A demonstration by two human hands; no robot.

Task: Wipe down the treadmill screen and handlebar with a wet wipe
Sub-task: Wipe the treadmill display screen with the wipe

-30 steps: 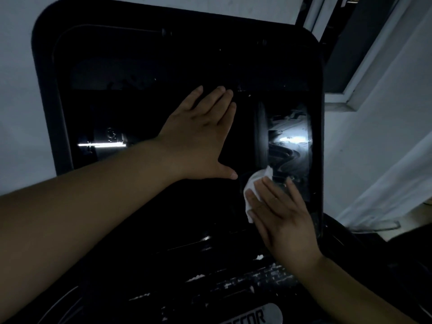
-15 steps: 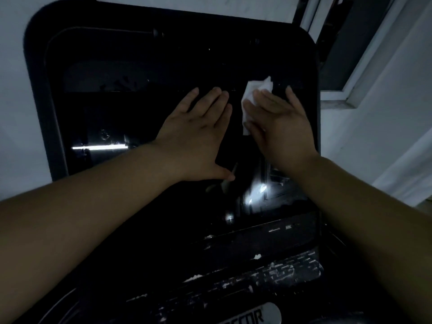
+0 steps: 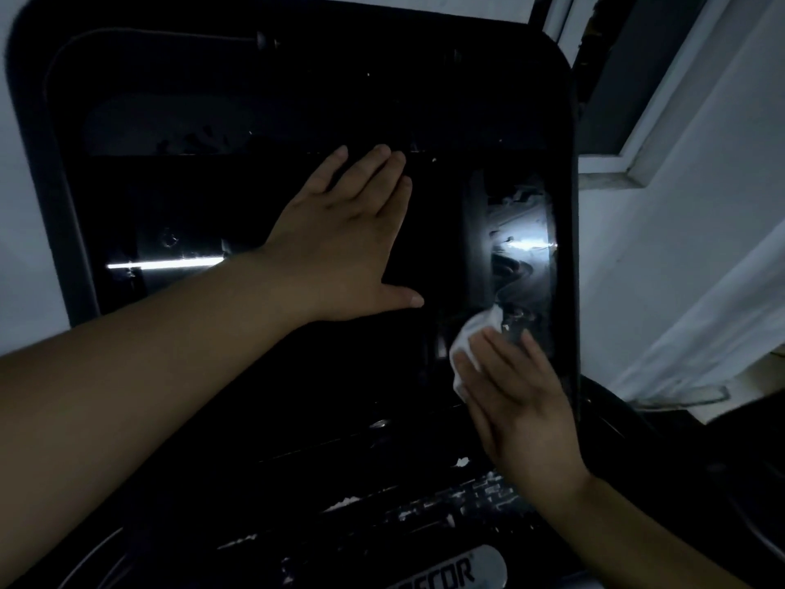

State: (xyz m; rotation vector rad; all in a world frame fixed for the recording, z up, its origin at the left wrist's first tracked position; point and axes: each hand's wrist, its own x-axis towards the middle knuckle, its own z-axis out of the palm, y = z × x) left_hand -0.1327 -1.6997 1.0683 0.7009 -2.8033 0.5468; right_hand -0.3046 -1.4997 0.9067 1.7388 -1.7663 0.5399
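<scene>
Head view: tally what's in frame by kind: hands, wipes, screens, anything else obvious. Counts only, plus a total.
hands: 2 (left hand flat on the glass, right hand low near the right edge)
wet wipe: 1, white, under the right fingers
treadmill screen: 1, black
logo badge: 1, silver
Total: 5

The left hand (image 3: 340, 248) lay flat on the middle of the treadmill screen (image 3: 255, 99), the right hand (image 3: 522, 410) lay lower and to its right, pressing the wet wipe (image 3: 471, 333) near the screen's right edge, with the logo badge (image 3: 450, 571) below both and a window frame (image 3: 611, 163) behind, to the right.
</scene>
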